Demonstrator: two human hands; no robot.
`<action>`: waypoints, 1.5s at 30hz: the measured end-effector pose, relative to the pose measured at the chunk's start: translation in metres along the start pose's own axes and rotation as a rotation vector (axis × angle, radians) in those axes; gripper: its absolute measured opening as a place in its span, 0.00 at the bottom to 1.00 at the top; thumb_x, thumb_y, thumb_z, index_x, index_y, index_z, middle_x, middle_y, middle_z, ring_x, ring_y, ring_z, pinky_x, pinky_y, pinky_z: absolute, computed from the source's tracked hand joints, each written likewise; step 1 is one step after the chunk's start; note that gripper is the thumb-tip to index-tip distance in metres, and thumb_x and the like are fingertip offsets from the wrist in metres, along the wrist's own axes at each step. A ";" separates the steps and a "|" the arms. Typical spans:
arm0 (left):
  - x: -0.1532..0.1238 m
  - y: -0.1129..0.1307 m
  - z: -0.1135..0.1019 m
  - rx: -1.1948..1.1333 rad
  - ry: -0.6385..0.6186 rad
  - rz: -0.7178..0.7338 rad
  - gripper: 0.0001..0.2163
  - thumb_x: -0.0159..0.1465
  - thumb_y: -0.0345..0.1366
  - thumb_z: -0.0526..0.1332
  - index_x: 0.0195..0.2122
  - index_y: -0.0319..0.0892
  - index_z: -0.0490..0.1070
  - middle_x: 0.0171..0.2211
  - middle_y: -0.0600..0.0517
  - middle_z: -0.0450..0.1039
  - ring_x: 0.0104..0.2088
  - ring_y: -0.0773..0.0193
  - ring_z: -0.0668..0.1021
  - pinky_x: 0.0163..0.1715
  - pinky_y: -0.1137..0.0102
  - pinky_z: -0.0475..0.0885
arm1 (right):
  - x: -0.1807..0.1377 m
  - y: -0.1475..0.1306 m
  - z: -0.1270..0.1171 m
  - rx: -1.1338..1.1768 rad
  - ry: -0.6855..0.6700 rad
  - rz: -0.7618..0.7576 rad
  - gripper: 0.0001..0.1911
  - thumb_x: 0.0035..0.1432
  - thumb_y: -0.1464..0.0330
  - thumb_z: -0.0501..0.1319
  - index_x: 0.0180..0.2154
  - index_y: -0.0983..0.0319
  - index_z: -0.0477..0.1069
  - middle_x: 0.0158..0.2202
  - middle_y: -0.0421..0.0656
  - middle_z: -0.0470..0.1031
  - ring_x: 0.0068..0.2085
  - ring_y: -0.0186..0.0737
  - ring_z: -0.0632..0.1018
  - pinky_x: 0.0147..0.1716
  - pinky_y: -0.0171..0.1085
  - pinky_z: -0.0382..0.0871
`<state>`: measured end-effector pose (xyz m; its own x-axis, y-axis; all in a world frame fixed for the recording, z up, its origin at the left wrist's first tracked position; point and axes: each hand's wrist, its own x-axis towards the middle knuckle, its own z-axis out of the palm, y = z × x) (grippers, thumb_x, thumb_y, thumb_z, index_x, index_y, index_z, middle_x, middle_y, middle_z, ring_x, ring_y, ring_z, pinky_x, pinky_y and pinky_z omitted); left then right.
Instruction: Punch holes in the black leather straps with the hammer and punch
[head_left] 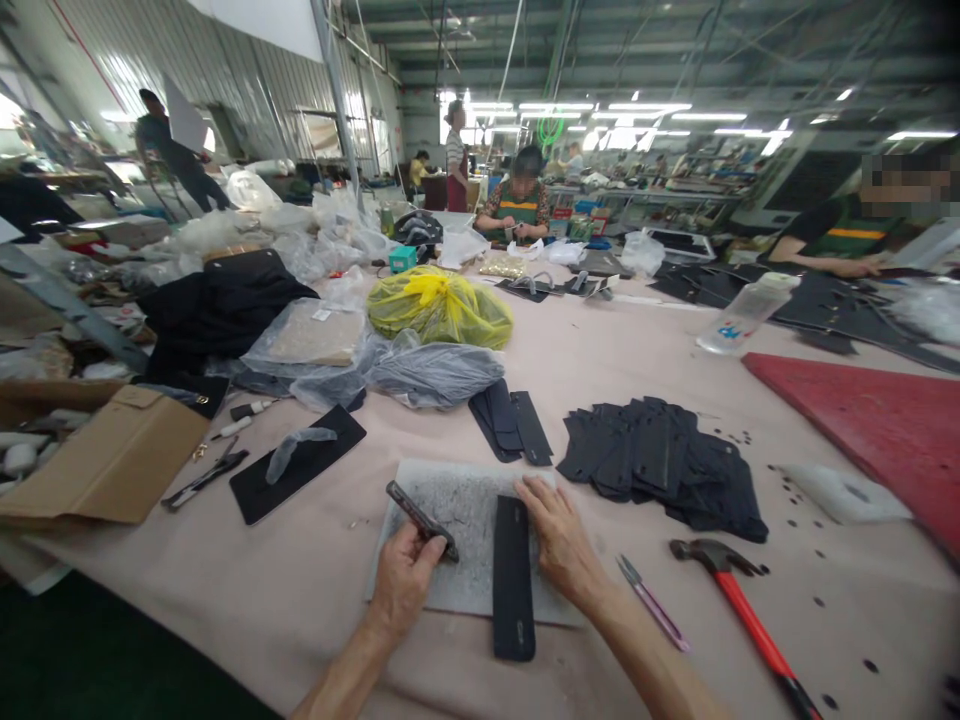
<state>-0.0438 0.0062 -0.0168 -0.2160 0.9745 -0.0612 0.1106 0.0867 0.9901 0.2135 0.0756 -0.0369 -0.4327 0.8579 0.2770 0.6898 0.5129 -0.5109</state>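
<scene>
While workshop lamps [650, 107] glow, black pieces [651, 452] litter pinkish cloth [637, 350].

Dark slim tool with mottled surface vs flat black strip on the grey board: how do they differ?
Pose: the dark, mottled, slim tool is gripped in the left hand; the flat black strip lies on the grey rectangular board, its near end past the board's edge.
Size: the strip looks longer and wider than the tool.
Surface: the strip is mostly even, with a small mark near each end; the tool is mottled.
Shared: both are dark and elongated.
</scene>
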 end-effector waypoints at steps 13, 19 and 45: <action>0.022 0.008 0.024 0.065 -0.003 0.034 0.12 0.60 0.41 0.61 0.40 0.38 0.74 0.33 0.49 0.79 0.34 0.58 0.80 0.37 0.67 0.76 | -0.052 -0.072 0.019 -0.296 -0.091 -0.007 0.38 0.58 0.60 0.59 0.65 0.72 0.53 0.68 0.56 0.47 0.68 0.58 0.50 0.63 0.60 0.50; 0.042 0.023 0.058 0.162 -0.111 0.173 0.09 0.62 0.34 0.56 0.39 0.41 0.75 0.36 0.49 0.79 0.38 0.60 0.80 0.42 0.68 0.74 | -0.055 -0.076 0.021 -0.225 0.057 0.037 0.31 0.55 0.63 0.62 0.58 0.70 0.63 0.64 0.57 0.58 0.65 0.57 0.58 0.62 0.58 0.55; 0.046 0.022 0.080 0.305 -0.293 0.274 0.08 0.63 0.34 0.56 0.38 0.42 0.75 0.40 0.48 0.80 0.43 0.57 0.79 0.46 0.64 0.74 | -0.055 -0.069 0.015 -0.065 0.070 0.137 0.27 0.53 0.68 0.60 0.55 0.66 0.67 0.63 0.55 0.60 0.66 0.58 0.55 0.63 0.60 0.50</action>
<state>0.0261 0.0693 -0.0078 0.1371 0.9833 0.1199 0.4131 -0.1668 0.8953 0.1810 -0.0073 -0.0296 -0.2922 0.9187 0.2658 0.7766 0.3901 -0.4946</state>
